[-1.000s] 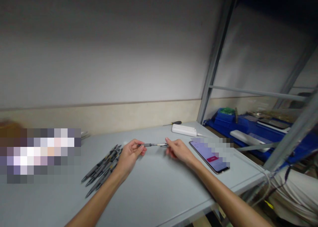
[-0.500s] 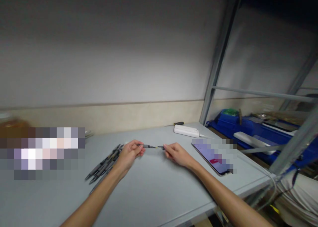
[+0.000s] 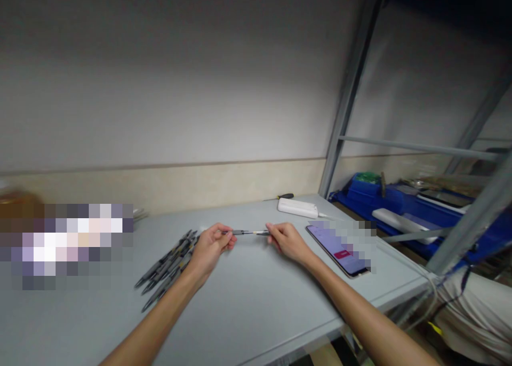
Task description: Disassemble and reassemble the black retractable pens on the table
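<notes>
A slim grey-and-clear pen [image 3: 250,232] stretches level between my two hands, just above the grey table. At its left end the thumb and fingertips of my left hand [image 3: 213,245] are pinched round it. My right hand [image 3: 285,240] grips the other end between thumb and forefinger, its remaining fingers curled in. Whether the pen is one piece or two parts end to end I cannot tell. Beside my left wrist lies a bundle of several similar grey pens [image 3: 168,267], side by side and slanted, partly hidden by my forearm.
Right of my right hand a smartphone [image 3: 334,248] lies with its screen lit. Behind it are a white power strip [image 3: 298,207] with a cable and a screwdriver [image 3: 285,196]. A metal frame post [image 3: 340,120] rises at the table's right corner. Blue bins [image 3: 366,187] stand beyond.
My hands have drawn slightly farther apart, and a longer stretch of the pen, with a clear section, shows between them. The view has shifted a little.
</notes>
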`<state>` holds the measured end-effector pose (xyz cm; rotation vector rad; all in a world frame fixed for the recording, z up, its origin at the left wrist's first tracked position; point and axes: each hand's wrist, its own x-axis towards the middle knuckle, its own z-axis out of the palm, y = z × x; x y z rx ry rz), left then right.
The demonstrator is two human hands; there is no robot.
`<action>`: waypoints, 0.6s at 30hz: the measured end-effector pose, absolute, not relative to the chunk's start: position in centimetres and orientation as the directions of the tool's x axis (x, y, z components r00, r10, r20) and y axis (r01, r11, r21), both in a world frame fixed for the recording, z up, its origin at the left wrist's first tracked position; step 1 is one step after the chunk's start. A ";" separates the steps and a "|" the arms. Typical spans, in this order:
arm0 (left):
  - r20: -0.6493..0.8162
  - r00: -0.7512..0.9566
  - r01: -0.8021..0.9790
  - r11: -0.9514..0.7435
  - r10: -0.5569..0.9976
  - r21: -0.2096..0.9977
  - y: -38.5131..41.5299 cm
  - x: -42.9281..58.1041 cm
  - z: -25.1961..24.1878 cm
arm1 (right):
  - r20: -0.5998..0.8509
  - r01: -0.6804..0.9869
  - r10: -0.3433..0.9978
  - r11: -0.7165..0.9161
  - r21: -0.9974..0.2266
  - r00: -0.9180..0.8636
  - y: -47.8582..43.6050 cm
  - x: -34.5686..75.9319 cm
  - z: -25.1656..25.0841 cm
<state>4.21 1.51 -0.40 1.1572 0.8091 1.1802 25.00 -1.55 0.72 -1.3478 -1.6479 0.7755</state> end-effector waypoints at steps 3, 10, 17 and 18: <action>0.074 0.220 -0.277 -0.010 0.973 0.961 1.5 4.3 -0.3 | 0.269 0.369 0.961 0.274 -0.888 -0.067 -1.5 25.1 0.8; 0.037 0.253 -0.304 0.044 0.967 0.952 1.2 4.3 -0.2 | 0.280 0.400 0.955 0.297 -0.867 -0.103 -1.7 25.6 0.9; 0.015 0.206 -0.316 0.052 0.978 0.947 1.2 4.3 0.1 | 0.378 0.390 0.921 0.383 -0.837 -0.092 -1.9 25.3 1.1; 0.002 0.207 -0.317 0.065 0.978 0.946 1.2 4.3 0.2 | 0.405 0.404 0.911 0.402 -0.822 -0.084 -1.9 25.3 1.1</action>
